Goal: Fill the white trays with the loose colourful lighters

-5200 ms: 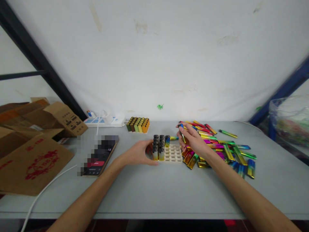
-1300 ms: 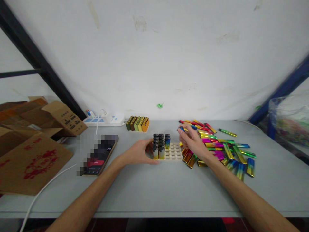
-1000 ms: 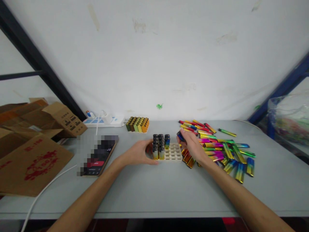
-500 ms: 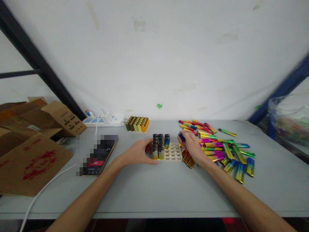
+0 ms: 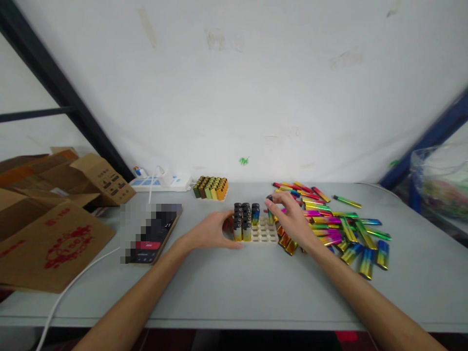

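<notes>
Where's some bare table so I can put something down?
Bare grey table lies in front of the white tray, between the left forearm and right forearm. More lies right of the loose metallic lighters. It's crowded around the tray, where the left hand and right hand sit beside the standing lighters.

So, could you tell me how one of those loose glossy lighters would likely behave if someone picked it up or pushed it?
The loose glossy lighter looks smooth, so it may slip slightly between fingers. Its flattish body suggests it would slide rather than roll. It is probably light.
</notes>
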Tool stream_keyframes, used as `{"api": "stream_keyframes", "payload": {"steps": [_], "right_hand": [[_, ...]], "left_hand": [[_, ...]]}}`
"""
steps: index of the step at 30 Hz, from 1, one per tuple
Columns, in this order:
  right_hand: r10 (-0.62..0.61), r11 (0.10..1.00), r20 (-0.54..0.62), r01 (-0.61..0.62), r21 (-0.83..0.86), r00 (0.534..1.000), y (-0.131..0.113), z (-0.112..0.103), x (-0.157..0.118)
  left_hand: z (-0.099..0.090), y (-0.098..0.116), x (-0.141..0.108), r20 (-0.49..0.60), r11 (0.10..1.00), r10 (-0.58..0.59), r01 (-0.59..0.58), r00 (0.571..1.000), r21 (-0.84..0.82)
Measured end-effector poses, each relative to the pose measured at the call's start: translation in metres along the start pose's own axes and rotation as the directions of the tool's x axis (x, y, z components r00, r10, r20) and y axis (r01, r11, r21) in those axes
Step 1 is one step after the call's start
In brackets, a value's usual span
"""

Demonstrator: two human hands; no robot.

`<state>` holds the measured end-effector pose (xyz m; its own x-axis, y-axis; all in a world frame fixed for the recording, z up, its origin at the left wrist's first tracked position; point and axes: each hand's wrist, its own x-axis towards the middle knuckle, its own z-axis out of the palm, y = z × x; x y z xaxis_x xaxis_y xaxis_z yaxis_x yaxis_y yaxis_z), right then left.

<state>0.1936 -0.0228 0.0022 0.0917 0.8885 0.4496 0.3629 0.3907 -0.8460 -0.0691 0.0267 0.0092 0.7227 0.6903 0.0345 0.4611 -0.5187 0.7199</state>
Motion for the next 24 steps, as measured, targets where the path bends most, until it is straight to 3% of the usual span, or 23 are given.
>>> {"api": "stream_keyframes", "payload": {"steps": [6,10,15,24], "right_hand": [[-0.010,0.999,0.086,0.014,-0.043,0.996,-0.004,0.000,-0.005],[-0.065,0.974,0.131,0.091,-0.207,0.989,-0.005,0.001,-0.008],[-0.160,0.908,0.209,0.227,-0.353,0.965,-0.002,0.000,-0.008],[-0.178,0.694,0.369,0.383,-0.610,0.912,-0.002,0.009,-0.009]], "left_hand": [[0.001,-0.003,0.000,-0.007,0.998,-0.010,0.010,1.000,0.056],[0.001,-0.004,0.000,-0.020,0.998,-0.013,0.014,1.000,0.061],[0.000,-0.003,-0.001,-0.017,0.999,-0.004,0.005,1.000,0.042],[0.000,-0.002,0.000,-0.002,1.000,-0.006,0.006,1.000,-0.009]]}}
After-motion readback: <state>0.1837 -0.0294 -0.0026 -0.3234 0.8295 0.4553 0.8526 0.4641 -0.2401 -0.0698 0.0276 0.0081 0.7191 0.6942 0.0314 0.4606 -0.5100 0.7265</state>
